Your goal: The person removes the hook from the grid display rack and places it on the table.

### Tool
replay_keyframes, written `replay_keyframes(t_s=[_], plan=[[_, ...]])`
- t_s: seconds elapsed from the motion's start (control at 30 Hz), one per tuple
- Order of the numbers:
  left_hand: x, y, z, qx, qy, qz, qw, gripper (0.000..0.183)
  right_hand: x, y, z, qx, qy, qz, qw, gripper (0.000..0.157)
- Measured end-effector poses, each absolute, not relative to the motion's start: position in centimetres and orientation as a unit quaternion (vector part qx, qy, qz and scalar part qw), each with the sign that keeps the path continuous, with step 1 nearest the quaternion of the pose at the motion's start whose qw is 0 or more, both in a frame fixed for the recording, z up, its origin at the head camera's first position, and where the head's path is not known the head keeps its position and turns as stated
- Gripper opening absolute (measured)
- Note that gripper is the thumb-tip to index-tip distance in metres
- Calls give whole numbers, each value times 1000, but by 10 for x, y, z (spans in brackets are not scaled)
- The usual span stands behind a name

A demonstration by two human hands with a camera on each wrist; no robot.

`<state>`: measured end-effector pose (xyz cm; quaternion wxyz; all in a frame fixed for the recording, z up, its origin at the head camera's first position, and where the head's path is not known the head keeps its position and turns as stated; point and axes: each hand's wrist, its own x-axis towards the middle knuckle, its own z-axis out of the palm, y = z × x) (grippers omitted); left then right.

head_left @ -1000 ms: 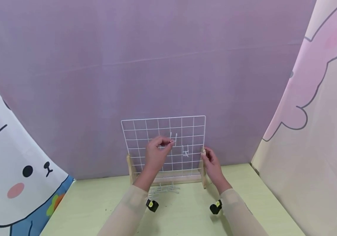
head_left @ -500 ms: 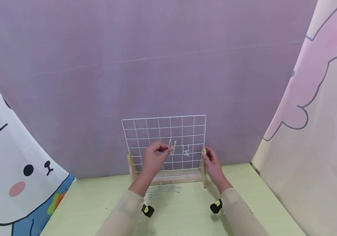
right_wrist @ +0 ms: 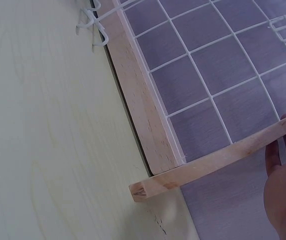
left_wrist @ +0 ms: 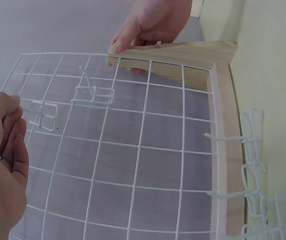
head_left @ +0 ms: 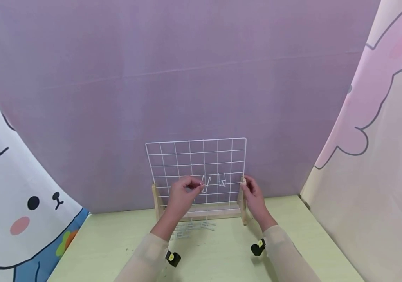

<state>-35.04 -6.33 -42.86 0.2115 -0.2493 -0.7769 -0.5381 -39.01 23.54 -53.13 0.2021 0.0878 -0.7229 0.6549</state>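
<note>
A white wire grid panel (head_left: pixel 195 140) stands upright in a wooden base (head_left: pixel 211 214) on the table. My left hand (head_left: pixel 182 196) pinches a white wire hook (left_wrist: pixel 45 117) between thumb and fingertips, at the front of the grid. Whether that hook is caught on the wires I cannot tell. To its right, a second white hook (head_left: pixel 222 180) hangs on the grid. My right hand (head_left: pixel 255 196) grips the top of the base's right wooden upright (right_wrist: pixel 223 157), thumb in front and fingers behind.
Several more white wire hooks (left_wrist: pixel 253 170) lie on the pale table (head_left: pixel 222 250) before the wooden base. A purple cloth (head_left: pixel 201 78) hangs behind the grid, with printed cartoon cloths at both sides. A black wrist camera (head_left: pixel 173 258) hangs by the left sleeve.
My left hand has moved down along the grid with the hook, from above the second hook's height to about level with it. The right hand keeps its hold on the upright.
</note>
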Motion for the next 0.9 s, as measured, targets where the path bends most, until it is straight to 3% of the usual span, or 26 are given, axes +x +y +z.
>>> replay_keyframes(t_s=[0.9], plan=[[-346, -70, -455, -236, -793, -532, 181, 7, -393, 234, -533, 96, -716, 659, 210, 39]])
